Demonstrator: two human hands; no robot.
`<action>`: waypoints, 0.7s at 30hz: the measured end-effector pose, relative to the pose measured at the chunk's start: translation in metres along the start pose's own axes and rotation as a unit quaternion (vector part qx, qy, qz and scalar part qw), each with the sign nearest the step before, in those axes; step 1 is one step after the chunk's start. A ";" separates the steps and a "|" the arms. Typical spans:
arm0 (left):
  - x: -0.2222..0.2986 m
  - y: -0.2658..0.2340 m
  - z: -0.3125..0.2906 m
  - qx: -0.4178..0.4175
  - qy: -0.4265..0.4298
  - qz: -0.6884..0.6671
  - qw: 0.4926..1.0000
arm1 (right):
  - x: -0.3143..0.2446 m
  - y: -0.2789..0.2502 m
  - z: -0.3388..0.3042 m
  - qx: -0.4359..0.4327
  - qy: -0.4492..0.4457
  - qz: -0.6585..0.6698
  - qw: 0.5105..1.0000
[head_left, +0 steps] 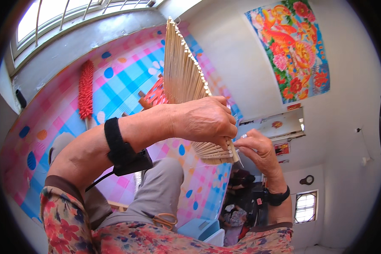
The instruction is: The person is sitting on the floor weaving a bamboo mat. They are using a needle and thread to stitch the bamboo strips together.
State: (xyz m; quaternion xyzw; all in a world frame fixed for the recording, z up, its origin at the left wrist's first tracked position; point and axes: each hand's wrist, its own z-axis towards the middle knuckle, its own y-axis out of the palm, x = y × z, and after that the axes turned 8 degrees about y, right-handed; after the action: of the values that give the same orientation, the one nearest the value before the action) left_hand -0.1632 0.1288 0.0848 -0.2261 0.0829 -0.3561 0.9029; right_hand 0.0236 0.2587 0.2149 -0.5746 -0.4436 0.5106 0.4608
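A mat of pale, slender plant stalks (184, 74) set side by side hangs in front of me. Its cut stalk ends form a row down the right side. My left hand (205, 120) crosses over the mat, fingers curled and closed on its edge. Beneath that hand the lower part of the mat shows, with the nearest stalks at its right border. My right hand (258, 150), wearing a ring, pinches at this border with thumb and fingers together; what lies between them is too small to make out. A short white thread end (241, 161) sticks out below.
Scissors with tan handles (165, 220) rest on my lap. Beside my leg stands a light blue plastic container (199, 228). A red fluffy duster (86, 91) and red strips (156, 94) lie on the plaid sheet (127, 91). Other people (235, 216) are in the background, lower right.
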 end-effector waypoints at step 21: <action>-0.011 0.003 0.019 -0.007 -0.017 -0.001 1.000 | 0.025 -0.014 -0.015 0.007 0.093 0.059 0.994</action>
State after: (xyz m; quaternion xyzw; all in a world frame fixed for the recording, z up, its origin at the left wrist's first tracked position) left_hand -0.1635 0.1454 0.1000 -0.2385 0.0703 -0.3523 0.9023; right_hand 0.0404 0.2841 0.2248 -0.6413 -0.3606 0.4848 0.4730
